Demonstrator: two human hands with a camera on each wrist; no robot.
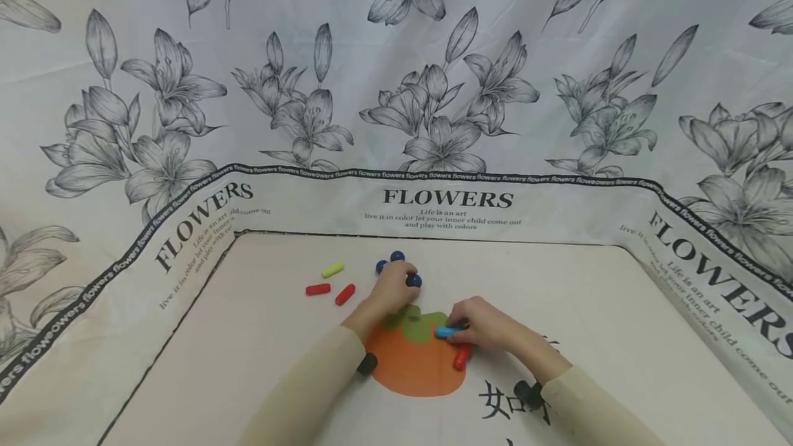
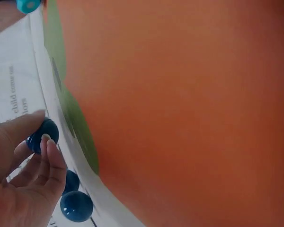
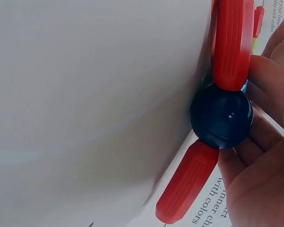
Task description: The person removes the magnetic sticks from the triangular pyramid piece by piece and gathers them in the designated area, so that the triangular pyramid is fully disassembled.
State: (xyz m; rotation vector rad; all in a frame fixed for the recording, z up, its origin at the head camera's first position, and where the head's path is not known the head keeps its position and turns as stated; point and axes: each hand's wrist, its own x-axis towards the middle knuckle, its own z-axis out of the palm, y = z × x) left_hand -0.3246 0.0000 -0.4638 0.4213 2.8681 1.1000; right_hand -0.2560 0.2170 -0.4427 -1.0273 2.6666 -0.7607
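Holding one glossy dark blue ball (image 2: 51, 128) between thumb and fingertips, the left hand (image 1: 392, 286) is at about 11 o'clock from the printed persimmon (image 1: 409, 370) on the pale surface (image 1: 217, 336). Two other balls (image 2: 76, 206) lie just beside it, at 5 o'clock from the held one in the left wrist view. The right hand (image 1: 486, 325), at 2 o'clock from the persimmon, has its fingers curled round a ball-and-rod cluster (image 3: 221, 116). In the right wrist view, its central ball touches one red rod (image 3: 233, 45) at 12 o'clock and another red rod (image 3: 187, 182) at 7 o'clock. In the head view a light blue rod (image 1: 445, 332) points from these fingers to 9 o'clock; whether it touches the same ball, I cannot tell. A yellow-green rod (image 1: 332, 269) and two loose red rods (image 1: 318, 289) rest at 10 o'clock from the persimmon.

The balls are probably hard and rather slippery, being so smooth; a pinch across the widest part seems the safest, as a free ball may roll. The rods look like light, stiff plastic, and their lengthwise grooves should help a grip at the middle. Nothing seems fragile, but the contact of ball and rod is likely the weak point, so the cluster is better held by its ball, without twisting.
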